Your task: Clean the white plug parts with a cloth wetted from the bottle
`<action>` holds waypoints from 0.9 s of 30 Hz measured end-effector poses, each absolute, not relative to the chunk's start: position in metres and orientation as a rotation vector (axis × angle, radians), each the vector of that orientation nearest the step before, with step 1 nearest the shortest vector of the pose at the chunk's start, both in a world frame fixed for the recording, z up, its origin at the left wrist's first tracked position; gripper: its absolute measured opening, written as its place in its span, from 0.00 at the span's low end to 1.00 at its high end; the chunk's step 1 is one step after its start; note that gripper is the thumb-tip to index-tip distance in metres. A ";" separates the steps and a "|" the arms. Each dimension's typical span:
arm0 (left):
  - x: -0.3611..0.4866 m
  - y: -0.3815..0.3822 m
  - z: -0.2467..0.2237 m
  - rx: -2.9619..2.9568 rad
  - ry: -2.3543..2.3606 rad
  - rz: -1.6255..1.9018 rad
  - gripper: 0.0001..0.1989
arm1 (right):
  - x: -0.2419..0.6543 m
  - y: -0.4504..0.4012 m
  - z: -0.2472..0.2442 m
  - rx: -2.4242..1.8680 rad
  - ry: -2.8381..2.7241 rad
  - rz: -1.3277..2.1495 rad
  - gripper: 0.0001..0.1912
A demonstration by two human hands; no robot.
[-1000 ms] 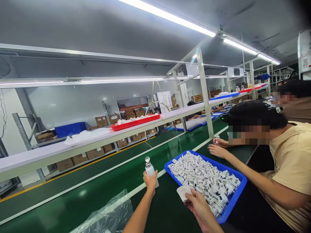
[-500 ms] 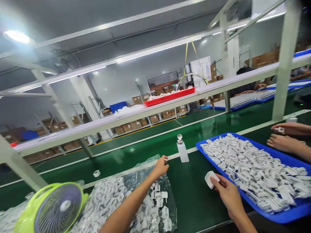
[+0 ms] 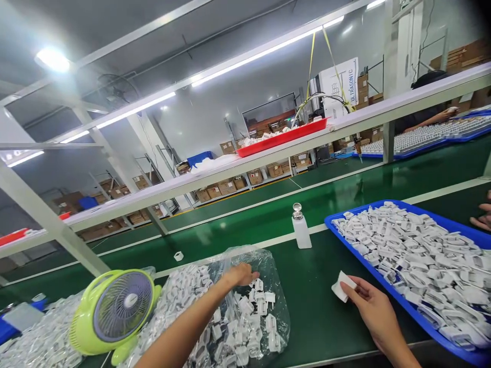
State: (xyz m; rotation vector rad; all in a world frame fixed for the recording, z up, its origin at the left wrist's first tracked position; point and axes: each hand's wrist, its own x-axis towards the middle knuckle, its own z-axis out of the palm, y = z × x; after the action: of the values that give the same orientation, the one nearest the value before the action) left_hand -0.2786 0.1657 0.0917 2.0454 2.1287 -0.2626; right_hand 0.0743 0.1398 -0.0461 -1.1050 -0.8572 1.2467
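Observation:
My left hand [image 3: 244, 275] is over the clear plastic bag [image 3: 282, 306], its fingers bent and drawn together beside the small white plastic parts [image 3: 262, 305]. Whatever is at its fingertips is too small to make out. Between thumb and fingers, my right hand [image 3: 370, 301] pinches a folded white piece that looks like a cloth [image 3: 342, 286], held above the green work surface. Just right of that hand lies a blue tray [image 3: 378, 266] heaped with white plastic parts [image 3: 414, 255]. A white pump bottle [image 3: 302, 230] with a metal top stands upright between bag and tray.
A lime-green fan [image 3: 118, 306] stands at the left among bagged white parts [image 3: 42, 332]. One white part [image 3: 178, 256] lies alone on the green belt. Above runs a shelf with a red tray [image 3: 284, 137]. Another person's hand [image 3: 483, 214] shows at the right edge.
My left hand has lowered from the bag's far edge to over the parts in it. My right hand still holds the white cloth. The view has shifted, and the co-worker's hands have mostly left it.

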 end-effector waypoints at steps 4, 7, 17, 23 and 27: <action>-0.262 0.147 0.098 1.963 2.020 -0.464 0.20 | 0.074 0.141 -0.049 -1.133 -0.895 1.223 0.32; -0.257 0.132 0.100 1.997 1.968 -0.426 0.22 | 0.074 0.141 -0.051 -1.154 -0.912 1.203 0.31; -0.265 0.123 0.093 2.004 2.076 -0.154 0.16 | 0.075 0.140 -0.049 -1.167 -0.967 1.227 0.28; -0.234 0.102 0.115 2.035 2.034 0.243 0.21 | 0.074 0.141 -0.043 -1.131 -0.894 1.221 0.26; -0.171 0.078 0.095 2.058 1.759 0.412 0.22 | 0.074 0.140 -0.037 -1.087 -0.856 1.173 0.23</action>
State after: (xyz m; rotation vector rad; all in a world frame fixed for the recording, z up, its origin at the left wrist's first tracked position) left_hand -0.1710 0.0776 0.0947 2.0581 1.7587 0.4124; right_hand 0.0742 0.1397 -0.0366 -1.0875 -0.8558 1.1734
